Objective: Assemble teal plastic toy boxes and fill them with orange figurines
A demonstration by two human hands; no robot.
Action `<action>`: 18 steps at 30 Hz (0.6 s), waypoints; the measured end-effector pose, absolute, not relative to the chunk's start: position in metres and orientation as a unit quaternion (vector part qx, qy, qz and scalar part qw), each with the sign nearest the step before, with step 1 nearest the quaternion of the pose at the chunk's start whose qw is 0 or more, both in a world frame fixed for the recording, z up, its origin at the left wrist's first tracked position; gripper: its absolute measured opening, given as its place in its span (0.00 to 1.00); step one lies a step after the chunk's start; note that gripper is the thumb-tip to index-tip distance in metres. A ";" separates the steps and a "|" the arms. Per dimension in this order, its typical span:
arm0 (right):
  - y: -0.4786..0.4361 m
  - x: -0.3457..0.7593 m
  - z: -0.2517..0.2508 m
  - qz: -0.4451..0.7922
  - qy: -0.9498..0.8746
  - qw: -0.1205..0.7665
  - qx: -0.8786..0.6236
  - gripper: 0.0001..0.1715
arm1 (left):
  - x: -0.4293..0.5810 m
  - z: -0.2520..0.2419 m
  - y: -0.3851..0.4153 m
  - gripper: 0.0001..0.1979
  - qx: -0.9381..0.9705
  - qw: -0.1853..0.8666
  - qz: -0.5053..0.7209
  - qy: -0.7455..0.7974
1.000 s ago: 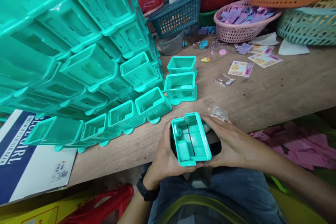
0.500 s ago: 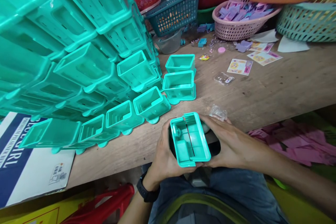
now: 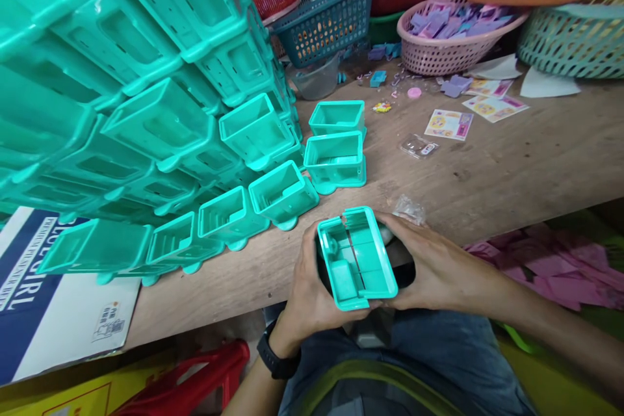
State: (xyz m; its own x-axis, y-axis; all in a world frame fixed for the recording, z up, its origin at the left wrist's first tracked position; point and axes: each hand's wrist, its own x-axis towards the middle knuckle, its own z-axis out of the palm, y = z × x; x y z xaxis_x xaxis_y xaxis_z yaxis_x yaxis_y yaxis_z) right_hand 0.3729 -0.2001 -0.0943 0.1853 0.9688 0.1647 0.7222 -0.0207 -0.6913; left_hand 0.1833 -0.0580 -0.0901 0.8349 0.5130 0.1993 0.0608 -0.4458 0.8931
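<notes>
A turquoise plastic box (image 3: 373, 260), made of two halves, is held between both hands at the table's front edge with its open top facing me. A dark seam runs down its inside, and the rims of the halves are out of line at both ends. My left hand (image 3: 306, 289) wraps the left half, thumb along its side. Around the right half my right hand (image 3: 424, 266) is curved, its thumb near the far corner. The fingers under the box are hidden. Just beyond the right hand lies a crumpled clear plastic piece (image 3: 409, 208).
Similar turquoise boxes (image 3: 283, 192) stand in a curved row, beside a tall stack of turquoise parts (image 3: 146, 32) on the left. Baskets (image 3: 448, 55) of small parts line the back. Printed cards (image 3: 448, 124) and a clear plastic piece (image 3: 418, 145) lie on the wooden table (image 3: 497, 175).
The right half of the box has shifted slightly right against the left half, and the rims are further out of line. Both hands keep their hold.
</notes>
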 end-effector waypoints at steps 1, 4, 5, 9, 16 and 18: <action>-0.200 0.374 -0.094 0.180 -0.613 0.338 -0.691 0.68 | 0.183 -0.090 -0.058 0.56 0.818 0.497 0.230 0.176; -0.199 0.378 -0.091 0.193 -0.618 0.326 -0.688 0.68 | 0.184 -0.092 -0.057 0.58 0.823 0.488 0.231 0.176; -0.199 0.379 -0.090 0.200 -0.621 0.323 -0.685 0.68 | 0.183 -0.093 -0.057 0.59 0.826 0.483 0.229 0.177; -0.197 0.382 -0.087 0.207 -0.635 0.317 -0.673 0.70 | 0.183 -0.094 -0.056 0.61 0.829 0.481 0.224 0.176; -0.197 0.375 -0.088 0.197 -0.619 0.341 -0.679 0.72 | 0.183 -0.085 -0.051 0.58 0.817 0.520 0.184 0.169; -0.197 0.374 -0.087 0.194 -0.624 0.343 -0.675 0.72 | 0.183 -0.083 -0.049 0.55 0.823 0.513 0.181 0.165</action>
